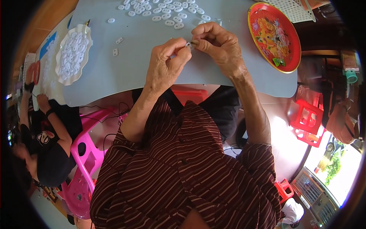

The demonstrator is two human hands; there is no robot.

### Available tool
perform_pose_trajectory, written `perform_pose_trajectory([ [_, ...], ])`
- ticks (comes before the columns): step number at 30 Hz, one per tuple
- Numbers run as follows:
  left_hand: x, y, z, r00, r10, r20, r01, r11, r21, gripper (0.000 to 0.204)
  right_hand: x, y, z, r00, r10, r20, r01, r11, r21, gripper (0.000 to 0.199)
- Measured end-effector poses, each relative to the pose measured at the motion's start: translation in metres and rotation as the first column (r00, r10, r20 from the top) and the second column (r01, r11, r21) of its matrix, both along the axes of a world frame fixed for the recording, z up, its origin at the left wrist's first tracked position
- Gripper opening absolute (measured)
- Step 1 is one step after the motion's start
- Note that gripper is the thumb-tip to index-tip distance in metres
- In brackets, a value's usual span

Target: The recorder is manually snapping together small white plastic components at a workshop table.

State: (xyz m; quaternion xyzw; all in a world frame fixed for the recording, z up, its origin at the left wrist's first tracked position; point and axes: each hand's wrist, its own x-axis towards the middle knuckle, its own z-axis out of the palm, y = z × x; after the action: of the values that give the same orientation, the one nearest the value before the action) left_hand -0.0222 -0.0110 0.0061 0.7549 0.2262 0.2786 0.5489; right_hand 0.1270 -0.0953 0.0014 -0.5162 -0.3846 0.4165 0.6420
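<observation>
Left hand (pixel 167 63): grip clamped on small white piece (pixel 188 44) above bench (pixel 114 76). Right hand (pixel 222 47): fingertips against it, hold unclear. Best: left steady, small right adjustments.

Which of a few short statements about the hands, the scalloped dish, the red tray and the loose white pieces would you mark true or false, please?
1. The hands are far apart. False: the fingertips of the left hand and the right hand come close together at a small piece.
2. The scalloped dish is heaped with white pieces. True.
3. The red tray is to the left of both hands. False: it is to their right.
4. Loose white pieces lie on the table beyond the hands. True.
5. The red tray is plain inside. False: it has a floral pattern.
</observation>
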Motion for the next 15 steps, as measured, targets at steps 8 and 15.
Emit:
perform_pose_trajectory([
  [8, -0.0012, 0.0003, 0.0009, 0.998, -0.054, 0.022, 0.057, 0.989, -0.138, 0.016, 0.0084, -0.0029, 0.0054, 0.985, 0.143, 0.1, -0.142, 0.99, -0.023, 0.011],
  [15, -0.0018, -0.0032, -0.0026, 0.998, -0.054, 0.04, 0.056, 0.997, -0.052, 0.015, 0.0047, -0.0045, 0.0068, 0.969, 0.125, 0.212, -0.12, 0.992, -0.037, 0.015],
])
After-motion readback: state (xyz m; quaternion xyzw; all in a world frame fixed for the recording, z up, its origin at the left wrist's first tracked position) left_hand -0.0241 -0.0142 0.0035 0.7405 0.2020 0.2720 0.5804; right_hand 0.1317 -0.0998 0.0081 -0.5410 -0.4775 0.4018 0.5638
